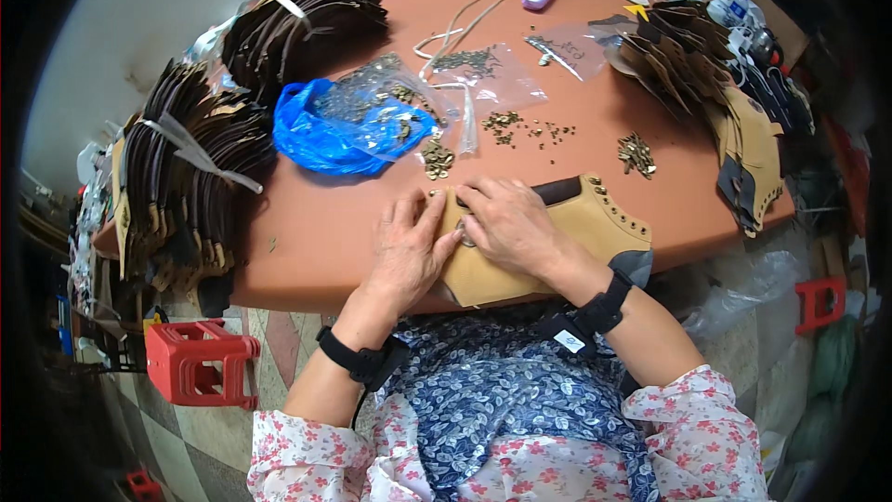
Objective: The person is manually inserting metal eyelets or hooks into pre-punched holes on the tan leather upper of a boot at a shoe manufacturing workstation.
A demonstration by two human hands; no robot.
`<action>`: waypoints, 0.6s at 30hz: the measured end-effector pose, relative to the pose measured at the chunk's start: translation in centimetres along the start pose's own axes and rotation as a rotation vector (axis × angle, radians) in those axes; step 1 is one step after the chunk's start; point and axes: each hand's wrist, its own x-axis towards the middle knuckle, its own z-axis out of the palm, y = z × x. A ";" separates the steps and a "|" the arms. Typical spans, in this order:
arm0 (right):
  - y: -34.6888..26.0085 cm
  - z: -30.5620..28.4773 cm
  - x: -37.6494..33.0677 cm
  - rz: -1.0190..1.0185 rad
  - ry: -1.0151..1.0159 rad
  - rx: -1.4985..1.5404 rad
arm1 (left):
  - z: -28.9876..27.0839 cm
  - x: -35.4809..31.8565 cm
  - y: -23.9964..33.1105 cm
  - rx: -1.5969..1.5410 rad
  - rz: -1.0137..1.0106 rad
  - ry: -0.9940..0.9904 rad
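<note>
So the main thing here is a flat tan piece [506, 281], leather-looking and lightly grained, lying at the near edge of the table right under both hands. It's got a dark brown strip [559, 191] along the far edge, a grey patch [634, 267] at the right corner, and a neat curved row of brassy eyelets [613, 207] running down the right side. The left end is mostly covered, so I can't tell how it looks under there. The left hand [406, 246] sits by that end, half open, fingers loosely bent, thumb pointing in toward the other hand. The right hand [506, 225] lies across the top left part with its fingers curled down. Can't tell if either one's actually pinching something between the fingertips. Just beyond is a little heap of brassy bits [439, 158], more small metal parts [502, 128] scattered farther back, and another pile [636, 155] off to the right. A crumpled blue plastic bag [311, 135] is to the left, then a fat tied stack of dark-edged pieces [190, 153]. Tan and grey pieces [754, 153] hang over the table's [321, 265] right side, and a red stool [186, 358] stands on the floor at lower left.
</note>
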 end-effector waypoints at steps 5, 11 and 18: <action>0.1 0.1 0.1 0.018 0.006 0.009 | -0.4 0.4 0.7 0.043 -0.023 -0.020; 0.1 -0.1 0.2 0.037 -0.085 0.011 | -0.9 1.0 1.0 0.048 -0.121 -0.079; 0.7 -3.4 -0.9 0.076 0.012 0.011 | -0.3 0.7 1.0 0.024 -0.075 -0.015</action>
